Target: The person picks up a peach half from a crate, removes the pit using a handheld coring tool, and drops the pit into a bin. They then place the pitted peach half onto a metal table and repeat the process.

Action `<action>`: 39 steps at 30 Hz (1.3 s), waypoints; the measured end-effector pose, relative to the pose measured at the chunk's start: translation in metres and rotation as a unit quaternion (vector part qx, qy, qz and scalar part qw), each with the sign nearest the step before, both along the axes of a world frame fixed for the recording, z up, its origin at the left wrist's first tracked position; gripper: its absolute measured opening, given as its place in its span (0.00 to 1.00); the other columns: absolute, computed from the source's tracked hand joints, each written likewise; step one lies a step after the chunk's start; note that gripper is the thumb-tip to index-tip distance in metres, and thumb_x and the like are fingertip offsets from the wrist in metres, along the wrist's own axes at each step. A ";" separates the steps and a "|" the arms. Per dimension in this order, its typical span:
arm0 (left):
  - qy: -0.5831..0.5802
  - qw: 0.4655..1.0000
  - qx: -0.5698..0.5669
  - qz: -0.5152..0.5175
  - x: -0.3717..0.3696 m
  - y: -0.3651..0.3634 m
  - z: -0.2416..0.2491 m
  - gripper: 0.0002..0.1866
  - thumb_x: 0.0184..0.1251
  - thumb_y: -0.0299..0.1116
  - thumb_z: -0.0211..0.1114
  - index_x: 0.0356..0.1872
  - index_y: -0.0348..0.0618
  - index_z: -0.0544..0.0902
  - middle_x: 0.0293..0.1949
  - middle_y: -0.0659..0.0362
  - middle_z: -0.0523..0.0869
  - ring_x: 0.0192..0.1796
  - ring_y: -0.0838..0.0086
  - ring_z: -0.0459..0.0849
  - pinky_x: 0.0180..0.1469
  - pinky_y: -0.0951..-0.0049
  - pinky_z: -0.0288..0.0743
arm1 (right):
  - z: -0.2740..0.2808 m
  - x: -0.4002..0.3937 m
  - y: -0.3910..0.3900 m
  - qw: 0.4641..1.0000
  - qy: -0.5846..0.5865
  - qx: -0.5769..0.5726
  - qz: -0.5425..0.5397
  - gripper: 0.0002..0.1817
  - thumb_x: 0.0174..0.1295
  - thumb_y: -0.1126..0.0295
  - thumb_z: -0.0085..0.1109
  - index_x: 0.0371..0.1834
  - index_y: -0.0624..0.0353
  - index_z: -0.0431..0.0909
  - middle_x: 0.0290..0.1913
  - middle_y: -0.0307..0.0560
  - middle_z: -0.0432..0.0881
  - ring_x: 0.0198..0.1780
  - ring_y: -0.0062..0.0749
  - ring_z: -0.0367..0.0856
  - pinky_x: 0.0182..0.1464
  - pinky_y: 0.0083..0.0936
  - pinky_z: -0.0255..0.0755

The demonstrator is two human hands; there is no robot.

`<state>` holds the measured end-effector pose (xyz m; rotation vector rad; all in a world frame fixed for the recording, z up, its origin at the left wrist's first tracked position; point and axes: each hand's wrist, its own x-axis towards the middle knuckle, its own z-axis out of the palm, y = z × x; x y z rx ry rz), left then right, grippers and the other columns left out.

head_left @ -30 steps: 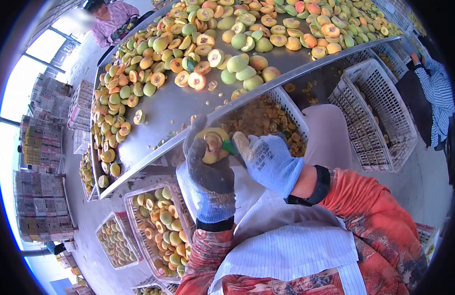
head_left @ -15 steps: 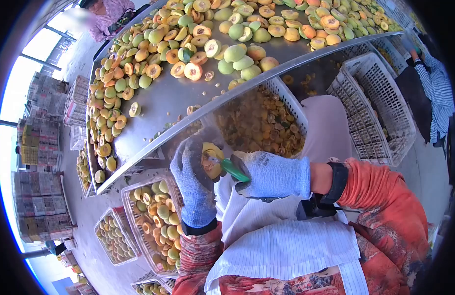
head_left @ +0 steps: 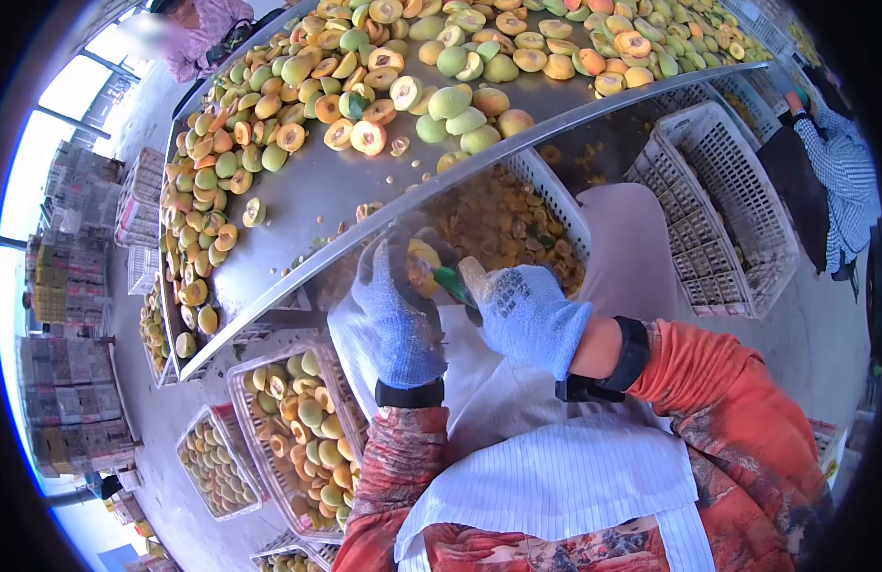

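Observation:
My left hand (head_left: 395,319), in a blue knitted glove, holds a yellow peach half (head_left: 423,265) by its edge, cut face turned toward my right hand. My right hand (head_left: 529,310), gloved alike, is closed round a green-handled pitting tool (head_left: 452,284). The tool's working end meets the flesh and is mostly hidden, so its exact shape cannot be made out. Both hands are above my lap, over the near side of a crate of scraps (head_left: 555,200) under the metal table's edge.
Many peach halves (head_left: 269,105) are spread over the metal table (head_left: 303,205), whose raised rim runs diagonally ahead. Crates of halves (head_left: 303,429) stand at lower left. White plastic crates (head_left: 713,210) stand at right. Other people (head_left: 207,33) are at upper left and far right.
Both hands have moved slightly up, toward the table rim, with the peach half and the tool still together. My right wrist has tilted, the fingers pointing more upward.

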<state>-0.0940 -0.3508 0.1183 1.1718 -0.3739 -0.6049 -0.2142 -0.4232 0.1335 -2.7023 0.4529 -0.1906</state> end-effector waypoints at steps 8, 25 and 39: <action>-0.101 0.992 0.060 0.052 0.009 0.002 0.013 0.15 0.63 0.30 0.55 0.46 0.30 0.78 0.37 0.53 0.83 0.37 0.70 0.82 0.43 0.72 0.77 | 0.011 0.004 -0.004 0.987 0.021 0.157 0.019 0.29 0.51 0.61 0.58 0.52 0.71 0.67 0.27 0.62 0.79 0.31 0.54 0.80 0.34 0.41 0.73; -0.083 0.989 0.116 -0.039 0.032 -0.016 0.004 0.12 0.62 0.31 0.56 0.36 0.31 0.81 0.33 0.55 0.85 0.31 0.77 0.81 0.31 0.84 0.72 | 0.016 0.009 -0.009 0.990 0.055 0.121 0.038 0.26 0.50 0.63 0.58 0.49 0.70 0.68 0.30 0.61 0.79 0.33 0.53 0.80 0.37 0.41 0.74; -0.126 0.968 0.124 -0.177 0.035 -0.017 0.021 0.14 0.58 0.32 0.58 0.38 0.29 0.82 0.33 0.52 0.85 0.33 0.73 0.83 0.33 0.80 0.73 | 0.032 0.006 -0.037 0.928 0.120 0.347 0.067 0.24 0.48 0.64 0.60 0.46 0.68 0.68 0.31 0.63 0.79 0.36 0.52 0.80 0.37 0.39 0.72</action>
